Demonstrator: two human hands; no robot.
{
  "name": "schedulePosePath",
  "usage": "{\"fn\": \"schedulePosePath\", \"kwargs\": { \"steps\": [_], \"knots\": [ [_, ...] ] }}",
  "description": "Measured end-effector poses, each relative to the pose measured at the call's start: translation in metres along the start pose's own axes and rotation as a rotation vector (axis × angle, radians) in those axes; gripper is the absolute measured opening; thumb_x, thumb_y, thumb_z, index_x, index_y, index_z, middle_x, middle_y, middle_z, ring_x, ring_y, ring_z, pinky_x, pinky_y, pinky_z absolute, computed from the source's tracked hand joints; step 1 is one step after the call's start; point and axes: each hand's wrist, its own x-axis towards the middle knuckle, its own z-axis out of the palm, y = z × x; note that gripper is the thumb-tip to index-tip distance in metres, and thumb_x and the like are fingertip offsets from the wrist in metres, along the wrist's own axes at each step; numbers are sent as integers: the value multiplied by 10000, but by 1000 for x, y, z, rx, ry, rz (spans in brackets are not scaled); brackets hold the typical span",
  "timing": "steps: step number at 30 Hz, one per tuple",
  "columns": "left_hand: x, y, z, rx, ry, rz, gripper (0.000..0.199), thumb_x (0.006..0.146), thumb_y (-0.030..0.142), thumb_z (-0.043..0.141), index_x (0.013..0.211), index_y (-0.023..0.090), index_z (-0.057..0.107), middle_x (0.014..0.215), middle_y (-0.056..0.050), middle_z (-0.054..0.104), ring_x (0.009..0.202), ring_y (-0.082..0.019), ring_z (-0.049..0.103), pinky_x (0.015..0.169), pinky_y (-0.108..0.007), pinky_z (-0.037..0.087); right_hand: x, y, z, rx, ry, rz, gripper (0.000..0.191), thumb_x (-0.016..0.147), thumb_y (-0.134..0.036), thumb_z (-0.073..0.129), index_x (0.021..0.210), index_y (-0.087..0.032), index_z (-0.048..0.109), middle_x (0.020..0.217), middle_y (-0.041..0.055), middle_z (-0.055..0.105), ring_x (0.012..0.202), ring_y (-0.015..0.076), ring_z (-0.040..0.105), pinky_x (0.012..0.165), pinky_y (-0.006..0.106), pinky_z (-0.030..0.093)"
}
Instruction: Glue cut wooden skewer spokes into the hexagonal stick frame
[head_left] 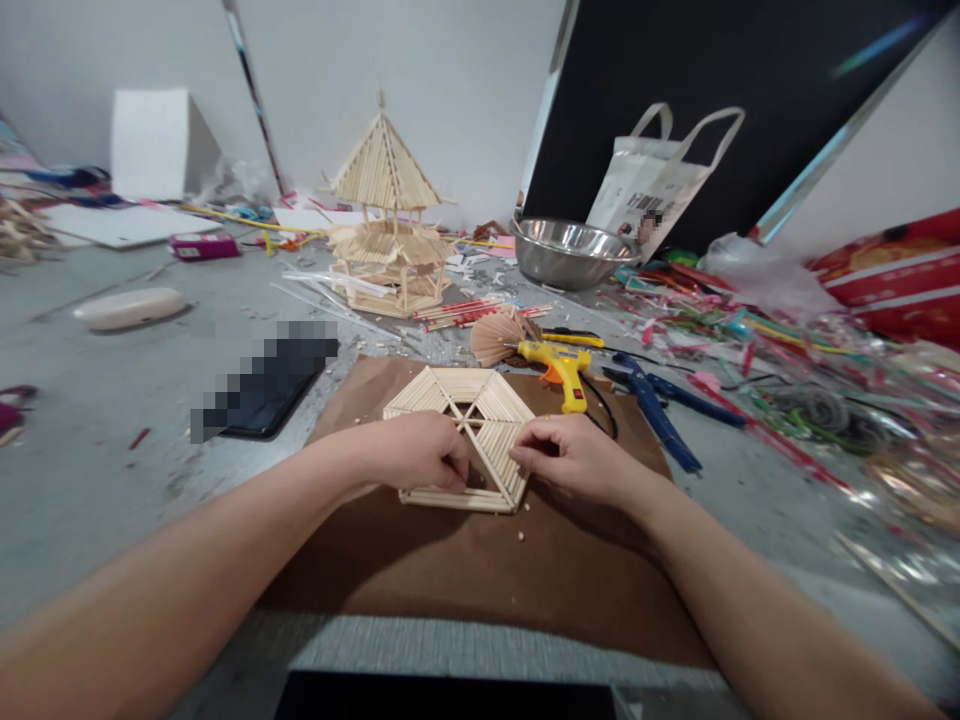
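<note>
A hexagonal frame of pale wooden sticks lies on a brown sheet, its sides partly filled with rows of sticks. My left hand is over the frame's left and front part, fingers curled down at the open front section; whatever they pinch is too small to make out. At the frame's right edge is my right hand, thumb and forefinger brought close together beside the sticks, with nothing clearly visible between them. Behind the frame, a yellow glue gun rests on the sheet's back edge.
A stick pagoda model stands at the back. A steel bowl is behind right, blue pliers at right, a dark phone at left. A white case lies further left; plastic wrappings and coloured scraps cover the right side.
</note>
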Motion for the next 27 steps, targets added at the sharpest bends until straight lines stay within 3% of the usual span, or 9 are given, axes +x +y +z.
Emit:
{"fn": "schedulePosePath", "kwargs": {
  "steps": [19, 27],
  "knots": [
    [-1, 0, 0, 29, 1, -3, 186, 654, 257, 476, 719, 208, 644, 634, 31, 614, 543, -78, 472, 494, -179, 293, 0, 2, -1, -1, -3, -4, 209, 747, -310, 444, 712, -162, 588, 648, 1, 580, 569, 83, 483, 546, 200, 328],
    [0, -2, -5, -113, 61, -72, 184, 673, 231, 462, 745, 174, 621, 686, 19, 616, 603, -85, 504, 548, -170, 338, -1, 14, -15, -26, 197, 109, 249, 745, -349, 431, 695, -157, 580, 623, 5, 590, 564, 100, 502, 535, 204, 352]
  ]
}}
